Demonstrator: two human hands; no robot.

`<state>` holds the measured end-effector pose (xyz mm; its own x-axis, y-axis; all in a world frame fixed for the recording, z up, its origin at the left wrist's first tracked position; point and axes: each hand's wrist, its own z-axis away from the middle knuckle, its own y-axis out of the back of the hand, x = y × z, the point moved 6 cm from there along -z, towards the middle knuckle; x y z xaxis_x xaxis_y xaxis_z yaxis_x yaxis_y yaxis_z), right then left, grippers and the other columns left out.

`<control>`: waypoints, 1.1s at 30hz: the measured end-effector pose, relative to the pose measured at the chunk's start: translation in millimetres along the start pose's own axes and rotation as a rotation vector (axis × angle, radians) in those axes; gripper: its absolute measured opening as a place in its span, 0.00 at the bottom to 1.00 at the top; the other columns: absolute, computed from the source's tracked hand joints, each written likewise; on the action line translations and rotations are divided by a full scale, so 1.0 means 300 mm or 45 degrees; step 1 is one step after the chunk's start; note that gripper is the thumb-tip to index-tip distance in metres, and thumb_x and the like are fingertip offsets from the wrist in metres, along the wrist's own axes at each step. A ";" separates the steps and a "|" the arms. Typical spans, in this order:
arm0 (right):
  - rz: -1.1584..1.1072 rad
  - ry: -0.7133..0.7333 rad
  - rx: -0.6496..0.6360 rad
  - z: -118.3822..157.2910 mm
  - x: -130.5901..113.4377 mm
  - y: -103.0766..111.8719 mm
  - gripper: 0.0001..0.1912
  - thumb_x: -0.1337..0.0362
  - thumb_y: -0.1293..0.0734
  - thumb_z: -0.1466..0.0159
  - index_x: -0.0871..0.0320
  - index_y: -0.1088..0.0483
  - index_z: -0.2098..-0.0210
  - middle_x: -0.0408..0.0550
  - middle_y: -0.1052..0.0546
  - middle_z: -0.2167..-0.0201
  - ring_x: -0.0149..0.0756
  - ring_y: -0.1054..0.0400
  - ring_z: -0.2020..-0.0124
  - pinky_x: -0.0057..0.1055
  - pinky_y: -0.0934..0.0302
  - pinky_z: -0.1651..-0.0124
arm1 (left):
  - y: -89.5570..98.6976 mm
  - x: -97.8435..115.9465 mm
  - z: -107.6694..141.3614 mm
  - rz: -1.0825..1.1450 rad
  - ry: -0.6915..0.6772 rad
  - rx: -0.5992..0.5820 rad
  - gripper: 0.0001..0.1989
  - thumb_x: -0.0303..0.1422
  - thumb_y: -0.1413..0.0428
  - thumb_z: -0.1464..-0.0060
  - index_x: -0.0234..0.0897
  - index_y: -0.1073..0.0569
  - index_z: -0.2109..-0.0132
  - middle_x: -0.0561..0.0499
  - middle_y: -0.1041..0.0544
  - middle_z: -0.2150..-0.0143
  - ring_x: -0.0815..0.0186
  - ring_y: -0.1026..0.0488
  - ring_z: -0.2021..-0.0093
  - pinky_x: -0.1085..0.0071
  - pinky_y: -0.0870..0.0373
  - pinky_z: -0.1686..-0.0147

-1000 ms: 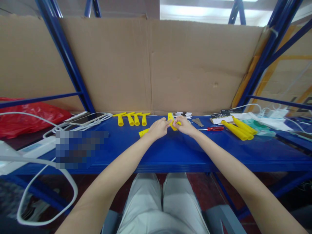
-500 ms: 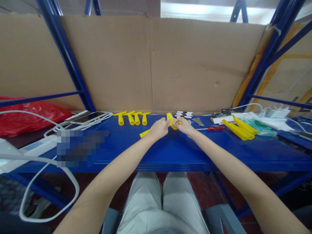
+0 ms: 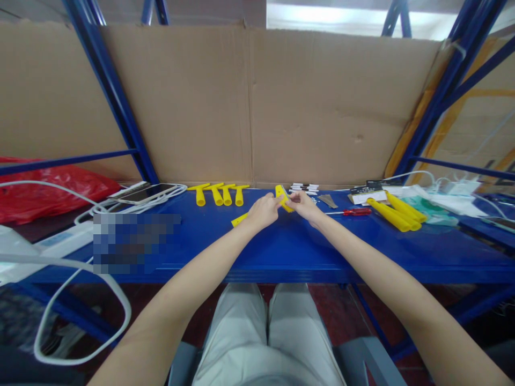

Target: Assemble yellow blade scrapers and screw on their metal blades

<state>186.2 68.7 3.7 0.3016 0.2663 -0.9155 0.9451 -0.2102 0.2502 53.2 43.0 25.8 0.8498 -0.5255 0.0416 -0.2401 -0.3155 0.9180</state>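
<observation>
A yellow plastic scraper head (image 3: 280,192) with a pale strip along its right side is between my hands above the blue table. My left hand (image 3: 264,210) closes on its left side, fingers pressed against it. The fingers of my right hand (image 3: 304,206) pinch at its right edge; whatever small part they may hold is hidden. Another flat yellow piece (image 3: 238,220) shows beside my left hand, partly covered by it. Close to my right hand are a thin grey metal plate (image 3: 328,201) and a red-handled screwdriver (image 3: 356,212).
Several yellow T-shaped handles (image 3: 217,195) stand along the back left. Yellow tubes (image 3: 396,214) and black-and-white packets (image 3: 367,194) lie right; striped strips (image 3: 304,188) lie behind my right hand. A white cable (image 3: 120,300) loops at left. Cardboard (image 3: 249,107) closes the back.
My right fingers have shifted slightly on the yellow scraper head, from its face towards its right edge. My left hand keeps its hold in nearly the same place.
</observation>
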 end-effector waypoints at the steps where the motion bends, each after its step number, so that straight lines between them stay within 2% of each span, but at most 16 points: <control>1: -0.041 -0.043 0.011 0.002 0.000 0.006 0.10 0.69 0.34 0.50 0.56 0.38 0.69 0.42 0.28 0.68 0.29 0.33 0.66 0.29 0.37 0.61 | 0.001 -0.005 -0.002 0.001 0.007 0.011 0.20 0.31 0.56 0.38 0.40 0.32 0.41 0.43 0.29 0.58 0.59 0.27 0.58 0.67 0.33 0.60; 3: -0.110 -0.166 -0.059 0.012 0.002 0.005 0.09 0.69 0.34 0.47 0.56 0.38 0.67 0.43 0.26 0.68 0.29 0.31 0.68 0.28 0.37 0.64 | 0.004 -0.017 -0.007 0.000 0.030 0.035 0.20 0.31 0.56 0.39 0.40 0.33 0.41 0.43 0.29 0.57 0.59 0.28 0.57 0.67 0.33 0.59; 5: -0.157 -0.269 -0.239 0.029 0.000 -0.014 0.06 0.69 0.35 0.45 0.57 0.36 0.67 0.44 0.24 0.70 0.29 0.30 0.72 0.26 0.38 0.68 | 0.005 -0.029 -0.011 -0.001 0.056 0.056 0.20 0.30 0.56 0.39 0.39 0.32 0.41 0.43 0.29 0.57 0.59 0.28 0.56 0.67 0.33 0.58; 8: -0.165 -0.293 -0.417 0.051 -0.011 -0.033 0.02 0.70 0.36 0.43 0.59 0.35 0.72 0.46 0.22 0.74 0.28 0.30 0.78 0.23 0.41 0.73 | 0.005 -0.037 -0.013 0.002 0.059 0.082 0.20 0.30 0.56 0.39 0.38 0.32 0.42 0.42 0.28 0.57 0.59 0.28 0.57 0.68 0.33 0.58; 13: -0.156 -0.193 -0.351 0.041 -0.021 -0.021 0.08 0.71 0.37 0.43 0.59 0.37 0.77 0.46 0.22 0.78 0.23 0.38 0.85 0.21 0.51 0.81 | 0.010 -0.030 -0.011 0.018 -0.054 0.152 0.21 0.29 0.56 0.40 0.38 0.34 0.40 0.43 0.26 0.57 0.60 0.27 0.56 0.67 0.32 0.56; 19: -0.174 -0.171 -0.332 0.032 -0.024 -0.010 0.06 0.71 0.36 0.44 0.58 0.37 0.76 0.44 0.22 0.78 0.23 0.40 0.85 0.21 0.50 0.80 | 0.011 -0.023 -0.016 0.085 -0.252 0.213 0.22 0.23 0.55 0.42 0.42 0.29 0.45 0.45 0.25 0.57 0.63 0.28 0.54 0.67 0.33 0.53; 33: -0.230 -0.114 -0.423 0.027 -0.018 -0.008 0.05 0.70 0.34 0.45 0.59 0.37 0.72 0.44 0.22 0.75 0.24 0.38 0.82 0.23 0.45 0.75 | 0.021 -0.022 -0.015 0.084 -0.183 0.221 0.21 0.23 0.55 0.42 0.41 0.27 0.46 0.44 0.25 0.56 0.63 0.27 0.56 0.67 0.32 0.56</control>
<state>181.2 60.1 5.5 0.1285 0.1847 -0.9744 0.9757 0.1525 0.1576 48.1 48.0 32.9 0.7568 -0.6529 0.0310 -0.3807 -0.4017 0.8329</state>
